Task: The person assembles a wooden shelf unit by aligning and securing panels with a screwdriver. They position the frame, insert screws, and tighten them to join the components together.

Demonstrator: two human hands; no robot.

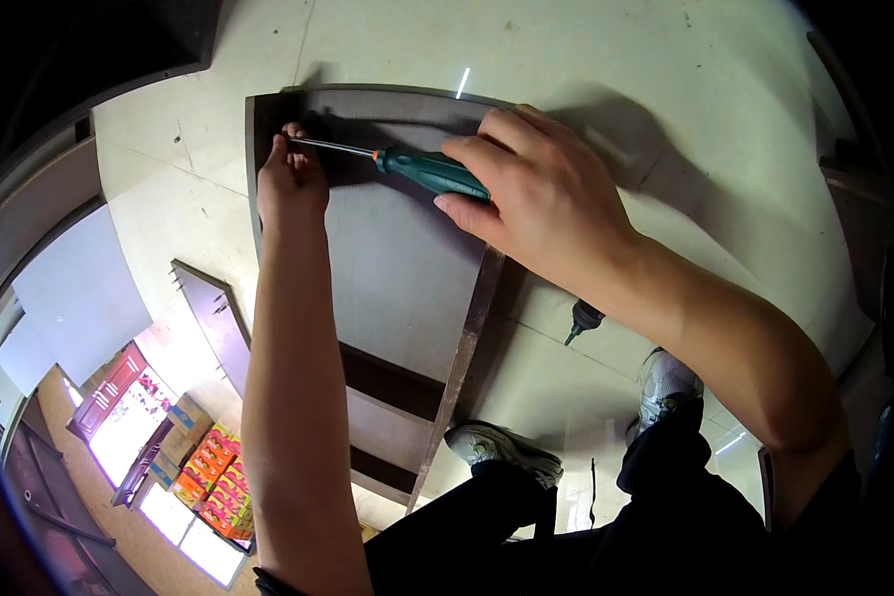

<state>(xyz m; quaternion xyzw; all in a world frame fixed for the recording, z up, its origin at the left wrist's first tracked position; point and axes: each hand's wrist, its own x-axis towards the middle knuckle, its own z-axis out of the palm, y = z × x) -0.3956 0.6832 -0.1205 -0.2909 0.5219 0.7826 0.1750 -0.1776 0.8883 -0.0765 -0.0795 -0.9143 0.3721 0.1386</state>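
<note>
The person's right hand [541,174] is wrapped around the green handle [432,174] of a screwdriver [338,147]. The thumb lies along the near side of the handle. The screwdriver lies almost flat over the top end of a brown box frame [397,258], and its thin metal rod points left, at the frame's side. The left hand [293,179] is at that side, with its fingers bent in close around the tip. It is too small to tell if they pinch the tip or some little thing there. The frame lies on the pale floor [566,60]. A black tool [586,316] is under the right arm, near a shoe [669,382].
</note>
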